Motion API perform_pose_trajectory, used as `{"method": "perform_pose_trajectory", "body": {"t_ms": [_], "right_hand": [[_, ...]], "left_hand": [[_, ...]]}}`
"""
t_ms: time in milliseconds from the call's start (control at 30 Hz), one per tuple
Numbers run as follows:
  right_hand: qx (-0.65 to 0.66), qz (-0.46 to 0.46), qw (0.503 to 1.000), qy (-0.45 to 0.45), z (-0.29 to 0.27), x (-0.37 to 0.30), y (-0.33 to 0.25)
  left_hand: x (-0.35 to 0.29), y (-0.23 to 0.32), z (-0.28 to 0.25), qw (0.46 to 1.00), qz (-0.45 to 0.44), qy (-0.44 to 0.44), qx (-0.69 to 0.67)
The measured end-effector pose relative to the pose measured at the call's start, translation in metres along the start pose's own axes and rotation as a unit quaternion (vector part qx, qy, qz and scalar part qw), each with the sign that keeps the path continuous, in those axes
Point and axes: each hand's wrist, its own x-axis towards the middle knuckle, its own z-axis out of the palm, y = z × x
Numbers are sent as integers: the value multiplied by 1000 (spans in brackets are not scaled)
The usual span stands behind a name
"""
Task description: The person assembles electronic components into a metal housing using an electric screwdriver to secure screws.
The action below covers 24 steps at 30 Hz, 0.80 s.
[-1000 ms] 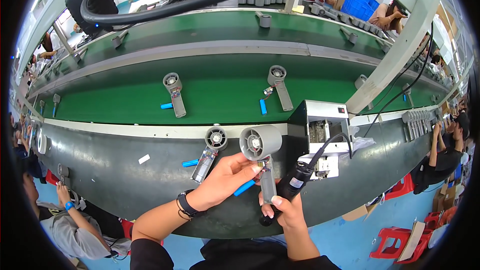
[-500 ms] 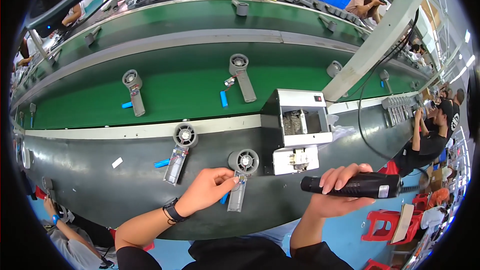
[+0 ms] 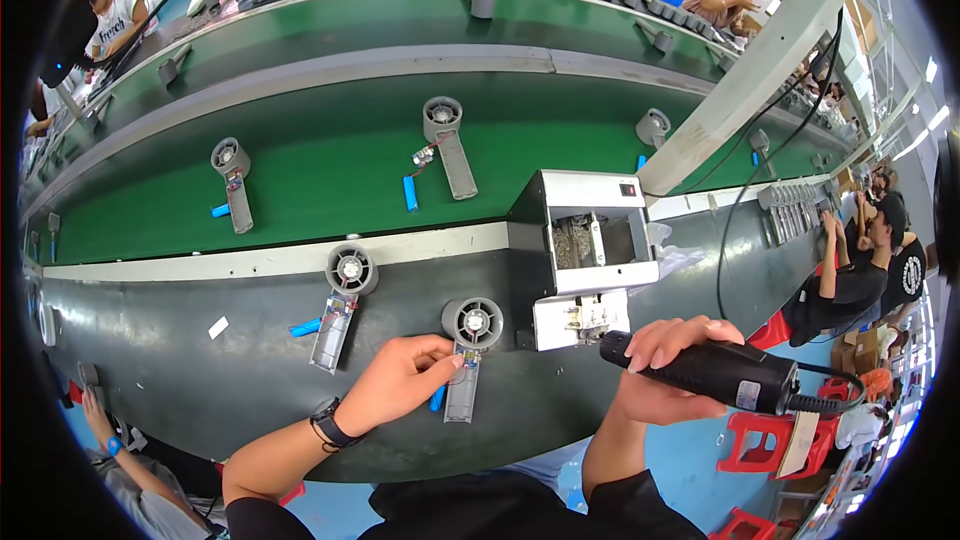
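On the dark bench before me lies a grey handheld fan [image 3: 473, 323] with its handle shell uncovered, showing a small circuit board [image 3: 467, 360] and wires. The closed fingers of my left hand [image 3: 410, 380] are on the board at the upper handle, thumb and forefinger together. A blue battery cell [image 3: 437, 398] sticks out beside the handle, partly behind my hand. My right hand [image 3: 675, 370] is wrapped round a black electric screwdriver [image 3: 715, 372], held above the bench's front edge, its tip pointing left. Between the hands and farther back stands a screw feeder [image 3: 598, 240], a metal box with screws inside.
A second uncovered fan [image 3: 350, 270] with a blue cell lies left on the bench. Beyond runs a green conveyor belt [image 3: 330, 175] carrying several fans. A slanted metal post [image 3: 750, 70] and hanging cable are at right. Co-workers sit around; red stools [image 3: 750, 440] stand lower right.
The screwdriver has tilted, its tip rising and its rear end dropping. Fans on the belt have shifted left. My left hand stays at the same fan; the whole view has moved slightly.
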Motion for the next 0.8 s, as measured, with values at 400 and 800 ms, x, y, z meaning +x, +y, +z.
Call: {"method": "perform_pose_trajectory", "body": {"t_ms": [400,800], "right_hand": [[-40,213,969,-121,7,43,17],[127,131,983,-37,21,6,-5]], "left_hand": [[0,3,5,1000,13,22,-13],[6,9,6,999,-12,24,27]]}}
